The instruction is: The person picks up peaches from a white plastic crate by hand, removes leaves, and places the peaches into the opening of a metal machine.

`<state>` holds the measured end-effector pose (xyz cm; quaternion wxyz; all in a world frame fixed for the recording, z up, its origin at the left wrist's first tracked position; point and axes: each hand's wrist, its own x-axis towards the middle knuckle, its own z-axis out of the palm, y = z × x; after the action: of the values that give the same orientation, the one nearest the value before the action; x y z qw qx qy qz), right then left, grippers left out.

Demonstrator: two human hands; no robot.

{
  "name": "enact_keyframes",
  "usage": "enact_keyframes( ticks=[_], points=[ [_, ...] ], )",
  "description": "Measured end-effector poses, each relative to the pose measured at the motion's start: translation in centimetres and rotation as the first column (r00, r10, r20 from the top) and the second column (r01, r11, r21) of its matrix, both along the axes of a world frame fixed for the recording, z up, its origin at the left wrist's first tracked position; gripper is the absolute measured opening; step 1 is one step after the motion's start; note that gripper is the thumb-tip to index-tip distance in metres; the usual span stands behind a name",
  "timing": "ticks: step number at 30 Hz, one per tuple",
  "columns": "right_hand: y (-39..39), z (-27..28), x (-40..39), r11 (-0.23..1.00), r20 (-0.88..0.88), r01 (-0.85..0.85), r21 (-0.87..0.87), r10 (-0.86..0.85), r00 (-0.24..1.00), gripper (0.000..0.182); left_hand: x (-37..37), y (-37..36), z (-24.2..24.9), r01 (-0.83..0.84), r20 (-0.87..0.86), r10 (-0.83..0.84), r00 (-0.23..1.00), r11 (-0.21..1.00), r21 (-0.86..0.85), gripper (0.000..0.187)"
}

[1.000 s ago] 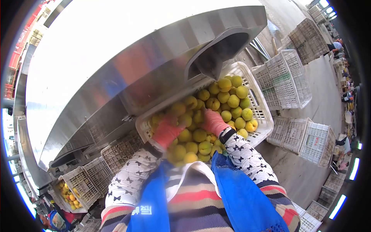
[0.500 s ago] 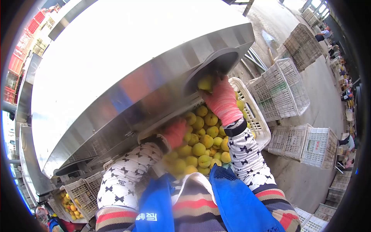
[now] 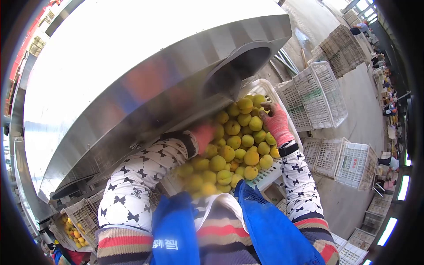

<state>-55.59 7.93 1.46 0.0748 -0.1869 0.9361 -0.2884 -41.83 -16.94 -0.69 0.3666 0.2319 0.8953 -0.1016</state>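
Yellow-green peaches (image 3: 232, 127) fill a white plastic crate (image 3: 272, 89) below the steel table edge. My right hand (image 3: 277, 122), in a pink glove with dark fingertips, reaches over the fruit along the crate's right side. Its thumb and fingers are apart, right at the peaches there. On the left, my left hand (image 3: 203, 136), also pink-gloved, rests low against the pile beside the steel edge; motion blur smears its fingers. Patterned white sleeves cover both forearms.
A large steel table (image 3: 176, 73) with a bright white top spans the upper left. Its rounded dark opening (image 3: 238, 66) sits above the crate. Stacked white crates (image 3: 319, 95) stand at right on the concrete floor. Another crate of peaches (image 3: 74, 232) is at lower left.
My right hand has come down from the dark opening, where it was at a peach, to the fruit at the crate's right side. My left hand remains by the pile's left side.
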Motion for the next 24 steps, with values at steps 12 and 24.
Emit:
enact_keyframes(
  ticks=[12, 24],
  points=[
    [-4.3, 1.1, 0.9, 0.934, 0.009, -0.098, 0.342, 0.101, 0.995, 0.077, 1.0, 0.0, -2.7, -0.098, -0.012, 0.098, 0.995, 0.995, -0.004, 0.088],
    [-17.8, 9.5, 0.0, 0.999, -0.112, 0.014, 0.045, -0.009, 0.994, 0.060, 1.0, -0.3, -1.1, -0.093, 0.037, 0.088, 0.995, 0.980, 0.177, 0.089]
  ],
)
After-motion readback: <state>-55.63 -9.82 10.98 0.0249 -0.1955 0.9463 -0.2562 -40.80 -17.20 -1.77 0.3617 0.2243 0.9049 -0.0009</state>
